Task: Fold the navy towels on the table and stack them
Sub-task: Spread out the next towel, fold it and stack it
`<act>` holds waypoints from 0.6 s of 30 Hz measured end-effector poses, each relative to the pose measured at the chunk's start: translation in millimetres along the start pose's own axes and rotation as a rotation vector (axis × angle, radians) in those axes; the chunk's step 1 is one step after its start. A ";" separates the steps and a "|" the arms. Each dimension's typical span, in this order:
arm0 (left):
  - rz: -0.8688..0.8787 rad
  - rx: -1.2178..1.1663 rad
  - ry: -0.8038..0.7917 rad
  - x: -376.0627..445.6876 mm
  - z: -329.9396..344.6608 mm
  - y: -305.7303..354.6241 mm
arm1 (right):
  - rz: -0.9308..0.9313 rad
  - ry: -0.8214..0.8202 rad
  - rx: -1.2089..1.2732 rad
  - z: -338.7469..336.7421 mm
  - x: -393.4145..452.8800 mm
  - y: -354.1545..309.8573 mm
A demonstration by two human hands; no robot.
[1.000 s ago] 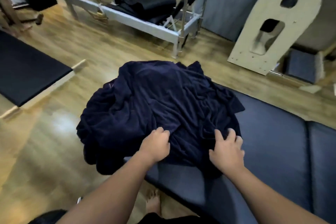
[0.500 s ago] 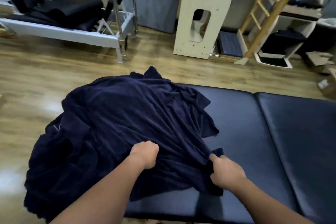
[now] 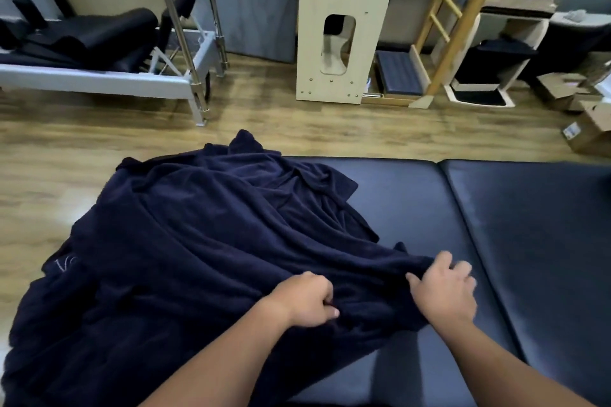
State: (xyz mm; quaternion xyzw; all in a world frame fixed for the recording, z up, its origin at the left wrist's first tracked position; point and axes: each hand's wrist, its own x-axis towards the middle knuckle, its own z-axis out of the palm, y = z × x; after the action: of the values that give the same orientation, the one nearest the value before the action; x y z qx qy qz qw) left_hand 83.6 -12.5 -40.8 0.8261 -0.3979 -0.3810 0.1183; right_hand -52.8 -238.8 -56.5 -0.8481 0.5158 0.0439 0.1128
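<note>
A rumpled heap of navy towels (image 3: 198, 241) covers the left end of the dark padded table (image 3: 529, 241) and hangs over its left edge. My left hand (image 3: 307, 299) is closed on a fold of the top towel near the table's front. My right hand (image 3: 444, 291) grips the same towel's edge further right, and the cloth is stretched taut between the heap and that hand. How many towels lie in the heap is hidden.
The right part of the table is bare dark padding with a seam (image 3: 463, 225). Beyond it on the wooden floor stand a reformer frame (image 3: 132, 76), an arched wooden barrel (image 3: 340, 36), a wooden ladder (image 3: 453, 20) and cardboard boxes (image 3: 588, 122).
My view has swung right. Both hands closed on the towel, and my right hand has drawn its edge rightward over the padding, stretching the cloth out of the heap.
</note>
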 end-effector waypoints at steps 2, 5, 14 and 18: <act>-0.053 0.220 0.124 11.0 -1.4 2.6 | 0.040 -0.077 0.012 5.8 -0.2 6.3; -0.159 0.433 0.163 29.0 2.8 5.8 | -0.075 -0.228 -0.037 12.7 -2.7 17.8; -0.264 0.263 0.025 71.9 7.4 34.2 | -0.372 -0.269 0.044 -4.2 45.1 40.4; -0.199 0.032 0.014 98.8 11.6 86.8 | -0.250 -0.154 0.060 -36.4 91.8 64.9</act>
State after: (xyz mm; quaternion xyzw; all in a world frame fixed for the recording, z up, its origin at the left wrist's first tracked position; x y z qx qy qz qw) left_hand 64.8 -142.0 -58.3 0.8659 -0.3193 -0.3788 0.0692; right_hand -69.2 -355.5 -48.2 -0.8961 0.3971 0.0788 0.1820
